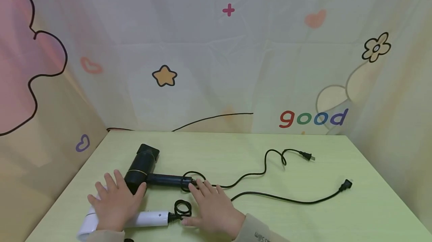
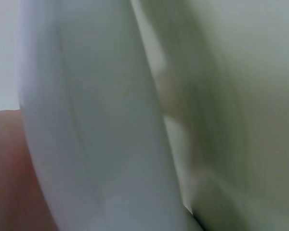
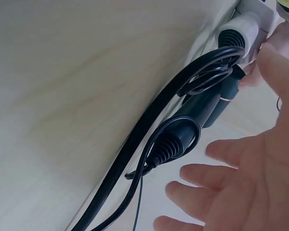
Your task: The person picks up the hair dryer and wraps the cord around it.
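Two hair dryers lie on the table at the left in the head view. My left hand [image 1: 116, 204], its fingers spread, is over the barrel of the white hair dryer [image 1: 150, 218] and hides part of it. The thumb overlaps the rear end of the black hair dryer [image 1: 143, 165]. The white casing [image 2: 106, 115] fills much of the blurred left wrist view. My right hand [image 1: 216, 208] has its fingers extended and spread by the handle ends, over the black cords. In the right wrist view, this hand [image 3: 250, 178] is beside the black handle [image 3: 183, 130] and holds nothing.
Black cords [image 1: 287, 198] run rightward across the pale green table [image 1: 371, 215] to two plugs, one farther back [image 1: 307, 156] and one nearer [image 1: 345, 185]. A small cord loop [image 1: 183, 208] sits by the white handle. A printed curtain [image 1: 216, 84] hangs behind the table.
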`<state>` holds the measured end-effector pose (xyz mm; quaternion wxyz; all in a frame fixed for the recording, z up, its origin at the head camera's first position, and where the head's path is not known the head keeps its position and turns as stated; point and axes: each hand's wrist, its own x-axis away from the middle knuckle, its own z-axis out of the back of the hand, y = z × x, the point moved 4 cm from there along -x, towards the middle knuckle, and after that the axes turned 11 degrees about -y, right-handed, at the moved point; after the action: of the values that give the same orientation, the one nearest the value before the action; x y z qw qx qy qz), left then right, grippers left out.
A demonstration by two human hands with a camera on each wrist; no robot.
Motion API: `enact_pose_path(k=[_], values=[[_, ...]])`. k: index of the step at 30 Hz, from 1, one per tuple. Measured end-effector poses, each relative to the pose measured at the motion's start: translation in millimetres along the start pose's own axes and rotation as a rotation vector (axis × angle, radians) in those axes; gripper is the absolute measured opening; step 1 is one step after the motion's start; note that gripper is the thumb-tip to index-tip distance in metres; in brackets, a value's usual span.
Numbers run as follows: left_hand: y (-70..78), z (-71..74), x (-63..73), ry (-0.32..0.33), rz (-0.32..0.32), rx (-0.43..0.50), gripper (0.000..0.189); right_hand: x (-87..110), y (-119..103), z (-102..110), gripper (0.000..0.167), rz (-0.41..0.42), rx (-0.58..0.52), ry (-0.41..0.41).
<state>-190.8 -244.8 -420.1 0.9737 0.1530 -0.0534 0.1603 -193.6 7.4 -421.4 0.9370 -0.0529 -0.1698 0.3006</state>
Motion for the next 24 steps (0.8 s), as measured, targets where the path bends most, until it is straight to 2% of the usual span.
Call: enact_pose_path(k=[6, 10, 13, 20, 24], values=[[-8.9, 1.2, 0.2, -0.020, 0.046, 0.015, 0.105, -0.3, -3.0, -6.2, 0.100, -0.059, 0.066, -0.049], [-11.1, 2.1, 0.8, -0.029, 0.057, 0.024, 0.105, -1.2, -1.9, -9.7, 0.099, -0.074, 0.074, -0.103], [-13.1, 3.4, 1.8, -0.036, 0.053, 0.020, 0.102, -1.0, -2.2, -9.4, 0.090, -0.077, 0.101, -0.118], [-19.9, 5.8, 5.0, -0.021, 0.030, 0.038, 0.092, -1.6, -4.6, -7.4, 0.062, -0.055, 0.166, -0.087], [-25.9, 7.1, 6.5, -0.027, 0.044, 0.069, 0.091, -1.9, -6.7, -7.7, 0.045, -0.031, 0.207, -0.081]])
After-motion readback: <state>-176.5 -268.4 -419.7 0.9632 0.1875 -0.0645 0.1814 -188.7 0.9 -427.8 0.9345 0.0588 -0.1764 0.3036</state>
